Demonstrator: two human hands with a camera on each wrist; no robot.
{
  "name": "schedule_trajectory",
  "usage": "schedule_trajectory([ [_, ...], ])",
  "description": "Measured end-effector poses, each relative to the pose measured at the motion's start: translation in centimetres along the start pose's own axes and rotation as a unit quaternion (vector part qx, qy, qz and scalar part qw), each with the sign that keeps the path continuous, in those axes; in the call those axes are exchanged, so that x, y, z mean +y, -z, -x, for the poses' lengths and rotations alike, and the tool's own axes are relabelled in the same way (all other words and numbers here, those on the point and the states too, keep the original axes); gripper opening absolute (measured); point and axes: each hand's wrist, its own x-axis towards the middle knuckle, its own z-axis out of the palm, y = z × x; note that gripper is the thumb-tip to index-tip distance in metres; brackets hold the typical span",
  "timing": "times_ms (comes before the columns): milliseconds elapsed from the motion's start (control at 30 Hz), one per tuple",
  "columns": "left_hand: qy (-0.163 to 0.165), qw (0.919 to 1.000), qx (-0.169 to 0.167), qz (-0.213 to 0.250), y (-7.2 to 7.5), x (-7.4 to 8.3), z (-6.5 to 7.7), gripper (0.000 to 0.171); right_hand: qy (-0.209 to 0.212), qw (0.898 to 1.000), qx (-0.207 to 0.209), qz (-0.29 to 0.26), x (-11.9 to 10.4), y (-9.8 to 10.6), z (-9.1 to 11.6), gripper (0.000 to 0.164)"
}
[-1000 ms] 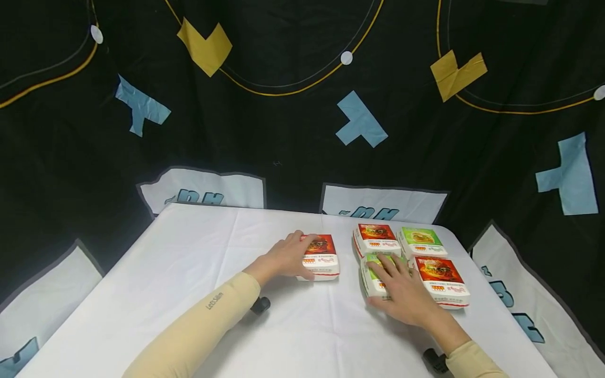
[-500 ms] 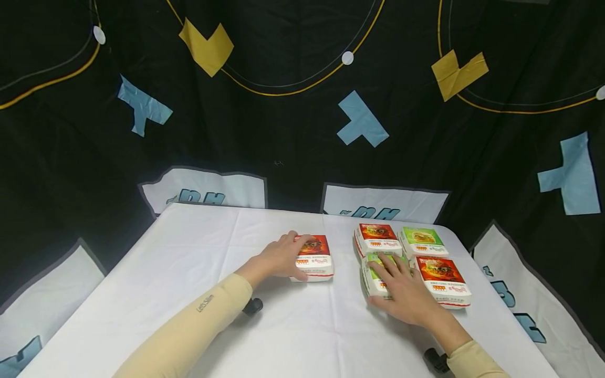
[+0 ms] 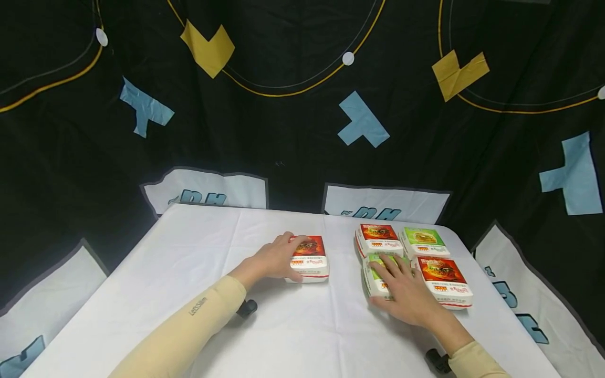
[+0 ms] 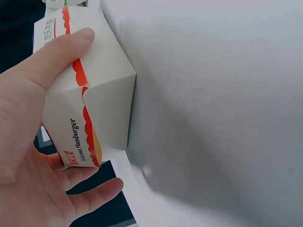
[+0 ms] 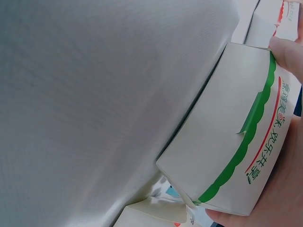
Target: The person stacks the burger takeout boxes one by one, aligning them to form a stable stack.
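Observation:
In the head view my left hand (image 3: 271, 260) grips a red-topped hamburger box (image 3: 310, 260) near the table's middle. Its thumb lies along one side of this box (image 4: 106, 90) in the left wrist view, with fingers round the opposite side. My right hand (image 3: 408, 299) holds a green-topped hamburger box (image 3: 373, 283), its spread fingers covering much of the lid. In the right wrist view, the thumb touches one corner of that green-banded box (image 5: 222, 127) and a finger shows at its other end.
A red-topped box (image 3: 378, 239) stands behind the green one. To the right are another green-topped box (image 3: 425, 241) and a red-topped box (image 3: 443, 281), grouped closely. All sit on a white-covered table (image 3: 198, 236) before a black curtain (image 3: 283, 131).
My left hand has slid the red-topped box leftward, away from the group of boxes. My right hand keeps its place on the green-topped box.

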Motion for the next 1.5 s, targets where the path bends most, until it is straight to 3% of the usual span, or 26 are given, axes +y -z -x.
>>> schedule_trajectory([
  [667, 0.003, 0.9999, 0.013, 0.01, 0.2, -1.5, 1.2, 0.1, 0.0, 1.0, -0.003, -0.007, -0.1, 0.1, 0.0, 0.079],
  [1267, 0.01, 0.9997, 0.004, 0.023, 0.5, -2.7, 2.0, 0.102, 0.0, 1.0, -0.006, -0.011, -0.1, 0.4, 0.1, 0.081],
  [1500, 0.009, 0.9995, 0.005, 0.029, 0.6, -2.8, 2.2, 0.1, 0.002, 1.0, -0.023, -0.022, -0.1, 0.9, 0.0, 0.086],
])
